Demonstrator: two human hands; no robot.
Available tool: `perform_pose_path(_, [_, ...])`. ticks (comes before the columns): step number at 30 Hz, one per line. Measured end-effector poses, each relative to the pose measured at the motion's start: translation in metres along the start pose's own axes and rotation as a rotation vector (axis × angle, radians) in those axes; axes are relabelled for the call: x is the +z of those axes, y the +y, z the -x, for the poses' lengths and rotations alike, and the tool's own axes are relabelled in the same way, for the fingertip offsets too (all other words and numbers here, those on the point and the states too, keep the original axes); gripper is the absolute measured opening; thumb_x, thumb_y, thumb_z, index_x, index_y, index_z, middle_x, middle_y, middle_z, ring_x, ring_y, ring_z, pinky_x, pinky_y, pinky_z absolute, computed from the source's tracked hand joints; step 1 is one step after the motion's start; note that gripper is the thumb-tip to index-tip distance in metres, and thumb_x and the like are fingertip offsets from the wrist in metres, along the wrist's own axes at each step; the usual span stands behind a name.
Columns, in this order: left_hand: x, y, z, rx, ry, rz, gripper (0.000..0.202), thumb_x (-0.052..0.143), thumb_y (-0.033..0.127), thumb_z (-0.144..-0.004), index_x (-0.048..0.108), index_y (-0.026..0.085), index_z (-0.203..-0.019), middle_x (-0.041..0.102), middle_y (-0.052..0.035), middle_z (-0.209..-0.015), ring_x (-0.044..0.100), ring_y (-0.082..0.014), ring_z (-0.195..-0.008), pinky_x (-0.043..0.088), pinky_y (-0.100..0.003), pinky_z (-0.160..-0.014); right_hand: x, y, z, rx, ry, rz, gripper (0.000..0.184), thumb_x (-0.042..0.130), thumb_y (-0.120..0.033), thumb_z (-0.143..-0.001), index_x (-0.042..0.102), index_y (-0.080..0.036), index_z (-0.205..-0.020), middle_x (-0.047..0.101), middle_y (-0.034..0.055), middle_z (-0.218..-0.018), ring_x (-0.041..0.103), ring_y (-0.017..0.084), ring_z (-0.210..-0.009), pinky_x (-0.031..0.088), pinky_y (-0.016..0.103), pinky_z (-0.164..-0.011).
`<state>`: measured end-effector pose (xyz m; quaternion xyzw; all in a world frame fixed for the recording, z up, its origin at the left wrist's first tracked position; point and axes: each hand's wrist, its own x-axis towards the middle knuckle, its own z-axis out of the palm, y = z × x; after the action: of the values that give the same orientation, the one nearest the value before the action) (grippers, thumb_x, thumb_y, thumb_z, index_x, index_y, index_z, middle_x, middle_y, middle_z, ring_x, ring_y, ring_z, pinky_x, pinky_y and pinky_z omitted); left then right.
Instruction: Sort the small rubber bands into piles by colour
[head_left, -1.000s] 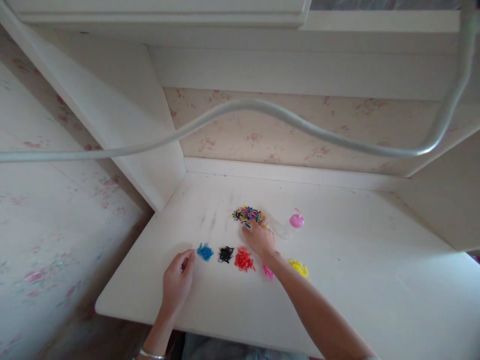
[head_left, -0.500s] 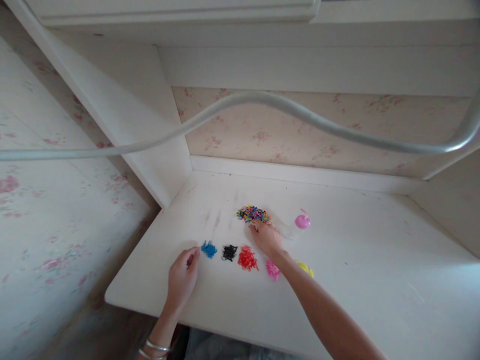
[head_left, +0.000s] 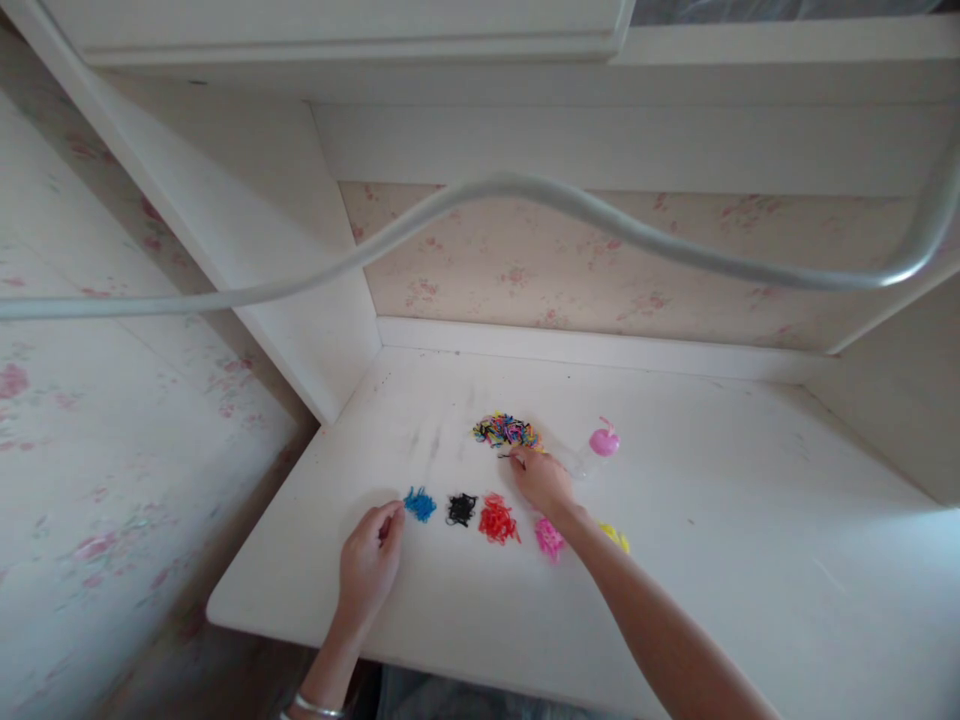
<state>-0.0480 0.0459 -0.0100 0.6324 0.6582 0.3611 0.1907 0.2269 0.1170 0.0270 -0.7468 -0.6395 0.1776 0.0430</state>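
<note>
A mixed heap of small coloured bands (head_left: 507, 430) lies on the white desk (head_left: 712, 560). My right hand (head_left: 541, 480) reaches to its near edge, fingertips pinched on a small dark band. In a row nearer me lie sorted piles: blue (head_left: 420, 504), black (head_left: 461, 509), red (head_left: 498, 520), pink (head_left: 549, 538) and yellow (head_left: 616, 538), the last partly hidden by my right forearm. My left hand (head_left: 369, 562) rests on the desk with its fingers curled together beside the blue pile; what it holds, if anything, is too small to see.
A clear tube with a pink cap (head_left: 603, 442) lies right of the mixed heap. A grey cable (head_left: 525, 200) hangs across the view. Shelf walls close in the desk at left, back and right. The desk's front edge runs near my arms.
My right hand has drawn a little back from the mixed heap with a dark band pinched. My left hand stays beside the blue pile.
</note>
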Motion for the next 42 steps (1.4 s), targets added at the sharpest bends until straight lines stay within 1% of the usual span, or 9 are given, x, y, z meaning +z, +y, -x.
perform_pose_path(9, [0.0,0.0,0.0,-0.033,-0.022,0.017,0.032,0.045,0.042,-0.09,0.067,0.02,-0.097,0.071,-0.0041,-0.091,0.066,-0.0182,-0.079,0.051,-0.03,-0.075,-0.002,-0.013,0.0,-0.043,0.003,-0.02,0.037,0.033,-0.034,-0.096,0.066,-0.022,-0.108,0.07,0.0103,-0.1,0.065,0.023,-0.089,0.042,0.029,-0.071])
perform_pose_path(15, [0.001,-0.001,-0.002,-0.045,-0.057,0.026,0.032,0.045,0.042,-0.09,0.067,0.021,-0.098,0.072,-0.0037,-0.093,0.066,-0.0184,-0.076,0.052,-0.029,-0.071,0.004,-0.037,0.045,-0.174,-0.023,-0.084,0.033,0.036,-0.037,-0.096,0.067,-0.029,-0.102,0.073,0.0017,-0.087,0.067,0.017,-0.081,0.039,0.022,-0.066])
perform_pose_path(18, [0.002,0.0,-0.004,-0.043,-0.07,0.027,0.031,0.045,0.041,-0.09,0.067,0.021,-0.099,0.072,-0.0032,-0.092,0.066,-0.0185,-0.076,0.052,-0.028,-0.068,0.013,-0.05,0.065,-0.211,-0.017,-0.105,0.034,0.036,-0.039,-0.096,0.069,-0.028,-0.096,0.073,0.0022,-0.085,0.068,0.018,-0.078,0.038,0.022,-0.063])
perform_pose_path(24, [0.001,-0.002,-0.004,-0.022,-0.069,0.038,0.03,0.047,0.041,-0.088,0.068,0.023,-0.096,0.072,-0.0019,-0.093,0.067,-0.0186,-0.08,0.053,-0.028,-0.071,0.009,-0.055,0.078,-0.242,0.041,-0.145,0.034,0.038,-0.036,-0.095,0.069,-0.026,-0.085,0.073,0.002,-0.083,0.068,0.018,-0.073,0.039,0.022,-0.06])
perform_pose_path(29, [-0.001,0.002,-0.011,-0.052,-0.075,-0.003,0.031,0.047,0.043,-0.088,0.068,0.022,-0.095,0.072,-0.0037,-0.097,0.068,-0.0197,-0.085,0.053,-0.029,-0.074,0.01,-0.016,0.109,-0.203,0.155,-0.416,0.043,0.032,-0.04,-0.097,0.068,-0.023,-0.082,0.068,-0.0005,-0.065,0.061,0.012,-0.057,0.039,0.018,-0.056])
perform_pose_path(32, [0.007,0.02,-0.019,0.046,-0.118,-0.046,0.03,0.047,0.044,-0.088,0.067,0.022,-0.094,0.072,-0.0045,-0.092,0.068,-0.0191,-0.08,0.053,-0.028,-0.07,0.027,0.025,0.135,-0.042,0.257,-0.599,0.049,0.036,-0.054,-0.092,0.071,-0.02,-0.087,0.063,-0.0001,-0.055,0.055,0.011,-0.047,0.039,0.018,-0.048])
perform_pose_path(37, [0.04,0.07,-0.041,0.251,-0.299,-0.235,0.027,0.042,0.034,-0.091,0.065,0.022,-0.096,0.07,-0.0054,-0.092,0.066,-0.0174,-0.079,0.05,-0.027,-0.073,0.05,0.091,0.165,0.294,0.354,-0.679,0.056,0.042,-0.067,-0.081,0.073,-0.021,-0.088,0.07,0.003,-0.063,0.062,0.016,-0.053,0.047,0.02,-0.052])
perform_pose_path(39, [0.058,0.087,-0.053,0.268,-0.336,-0.284,0.023,0.045,0.029,-0.089,0.066,0.023,-0.096,0.07,-0.0043,-0.094,0.066,-0.0164,-0.078,0.048,-0.026,-0.074,0.052,0.105,0.17,0.356,0.356,-0.67,0.055,0.042,-0.067,-0.081,0.073,-0.023,-0.092,0.071,0.0025,-0.064,0.063,0.017,-0.056,0.047,0.02,-0.053])
perform_pose_path(42, [0.082,0.101,-0.069,0.26,-0.347,-0.345,0.02,0.049,0.028,-0.087,0.066,0.025,-0.096,0.07,-0.004,-0.098,0.066,-0.017,-0.079,0.046,-0.026,-0.07,0.052,0.112,0.171,0.353,0.358,-0.665,0.054,0.041,-0.065,-0.083,0.073,-0.022,-0.094,0.069,0.0018,-0.064,0.063,0.016,-0.056,0.046,0.019,-0.055])
